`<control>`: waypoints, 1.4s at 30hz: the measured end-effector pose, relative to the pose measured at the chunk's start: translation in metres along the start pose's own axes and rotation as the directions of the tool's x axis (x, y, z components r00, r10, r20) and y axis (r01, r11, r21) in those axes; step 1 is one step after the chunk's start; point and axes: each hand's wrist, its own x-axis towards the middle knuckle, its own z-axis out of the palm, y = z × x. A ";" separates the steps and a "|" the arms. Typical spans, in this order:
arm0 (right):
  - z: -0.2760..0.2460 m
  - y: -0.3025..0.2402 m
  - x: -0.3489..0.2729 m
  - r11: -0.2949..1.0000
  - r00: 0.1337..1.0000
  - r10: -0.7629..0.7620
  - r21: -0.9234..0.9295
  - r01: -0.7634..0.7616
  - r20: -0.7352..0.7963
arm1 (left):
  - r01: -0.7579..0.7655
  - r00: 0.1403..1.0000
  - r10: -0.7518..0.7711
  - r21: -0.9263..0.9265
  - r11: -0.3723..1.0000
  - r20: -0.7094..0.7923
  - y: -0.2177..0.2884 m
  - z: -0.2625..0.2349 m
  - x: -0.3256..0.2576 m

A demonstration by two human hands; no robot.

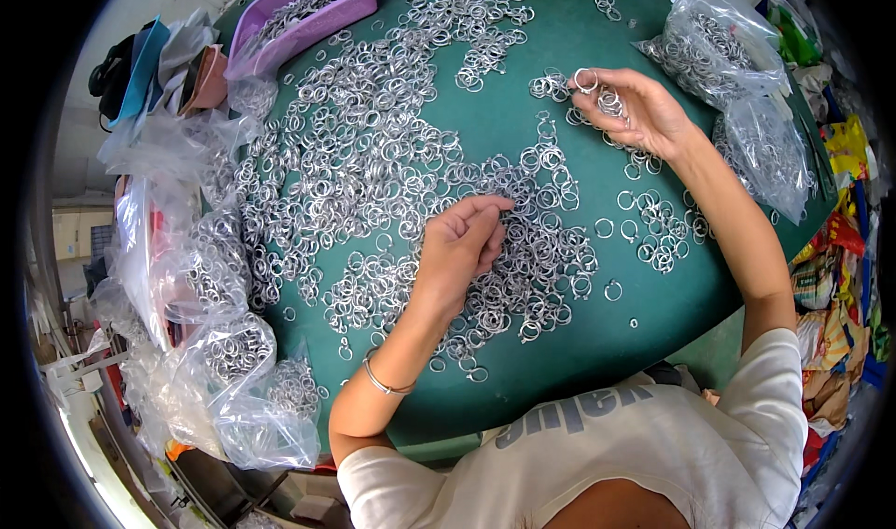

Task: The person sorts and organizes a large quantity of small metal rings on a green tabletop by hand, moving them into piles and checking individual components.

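Small silver metal rings, each with a little knob, cover much of the green table [597, 328]. My left hand [457, 249] is closed over the near heap of rings [532, 258], thumb and forefinger pressed together. Whatever lies between those fingertips is too small to make out. Farther off to the right, my right hand [644, 109] has its fingers curled round several metal rings [611, 102]. One ring [585, 70] stands up at its fingertips. Loose rings [663, 235] lie on the table below that hand, and a small cluster [549, 84] sits just left of it.
A purple basket [359, 4] of grey metal pieces stands at the far left. See-through plastic bags [238, 426] of rings line the left edge; another bag [719, 39] lies far right. A wide spread of rings [355, 127] covers the left half. Colourful packaging [826, 342] is beyond the right edge.
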 end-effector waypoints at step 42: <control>0.022 0.034 -0.055 -0.294 0.936 -0.302 -0.952 0.087 0.178 | -0.253 0.849 0.515 0.946 0.203 0.117 -0.014 0.009 -0.002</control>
